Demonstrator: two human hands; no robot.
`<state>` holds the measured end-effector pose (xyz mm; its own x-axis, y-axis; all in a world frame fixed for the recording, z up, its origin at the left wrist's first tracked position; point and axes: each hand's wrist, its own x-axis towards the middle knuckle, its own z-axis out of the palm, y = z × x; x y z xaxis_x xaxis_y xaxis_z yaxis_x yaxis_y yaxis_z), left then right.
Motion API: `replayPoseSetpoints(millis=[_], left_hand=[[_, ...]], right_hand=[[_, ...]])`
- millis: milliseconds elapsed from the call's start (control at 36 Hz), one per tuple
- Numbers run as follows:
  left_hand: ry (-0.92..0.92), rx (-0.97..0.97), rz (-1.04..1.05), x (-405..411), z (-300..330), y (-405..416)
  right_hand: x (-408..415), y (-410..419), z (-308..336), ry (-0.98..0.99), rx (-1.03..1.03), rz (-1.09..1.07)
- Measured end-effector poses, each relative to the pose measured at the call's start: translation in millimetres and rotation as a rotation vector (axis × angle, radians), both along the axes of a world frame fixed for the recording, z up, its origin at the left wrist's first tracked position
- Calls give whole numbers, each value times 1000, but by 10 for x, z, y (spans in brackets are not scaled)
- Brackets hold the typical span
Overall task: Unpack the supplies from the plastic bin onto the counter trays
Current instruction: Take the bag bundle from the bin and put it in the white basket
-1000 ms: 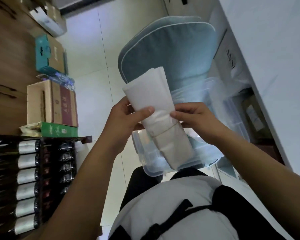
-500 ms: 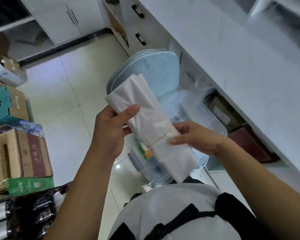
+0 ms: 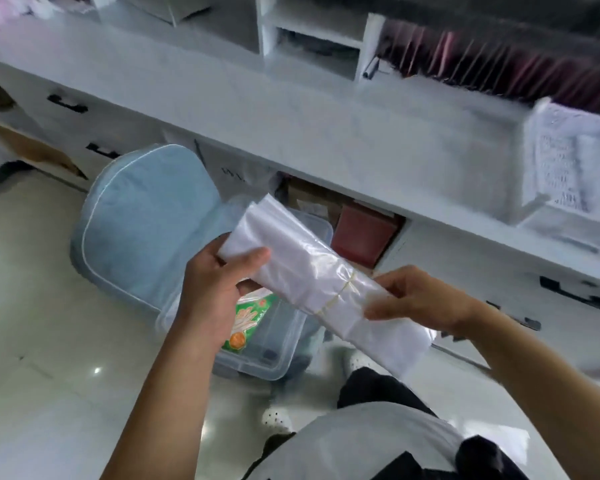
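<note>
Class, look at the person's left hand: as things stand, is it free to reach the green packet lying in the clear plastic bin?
Probably not yet. The left hand is closed on the banded bundle of clear plastic bags, shared with the right hand. The green packet lies uncovered in the open clear plastic bin just below.

The person is wearing a light grey top (image 3: 354, 441) with a black strap (image 3: 406, 465) crossing its front and a black patch (image 3: 482, 455) sitting at the right side. Black trousers (image 3: 371, 389) are showing below it, and white perforated shoes (image 3: 274, 419) are covering the feet. Both forearms are showing bare, with no sleeves reaching them. The left hand (image 3: 212, 292) and right hand (image 3: 420, 299) are wearing no gloves.
</note>
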<state>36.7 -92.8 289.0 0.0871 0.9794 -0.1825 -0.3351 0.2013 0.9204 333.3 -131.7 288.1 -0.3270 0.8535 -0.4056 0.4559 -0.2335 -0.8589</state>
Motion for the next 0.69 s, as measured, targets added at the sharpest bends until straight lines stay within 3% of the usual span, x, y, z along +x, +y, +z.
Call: replayPoseSetpoints(millis=[333, 472, 694], left_hand=[[162, 135, -89, 943, 536, -60], [32, 162, -85, 1851, 802, -45], [44, 195, -321, 3238, 737, -342]], right_hand=[[928, -322, 250, -44, 137, -12], [1509, -535, 231, 190, 90, -140], [2614, -877, 164, 436, 79, -314]])
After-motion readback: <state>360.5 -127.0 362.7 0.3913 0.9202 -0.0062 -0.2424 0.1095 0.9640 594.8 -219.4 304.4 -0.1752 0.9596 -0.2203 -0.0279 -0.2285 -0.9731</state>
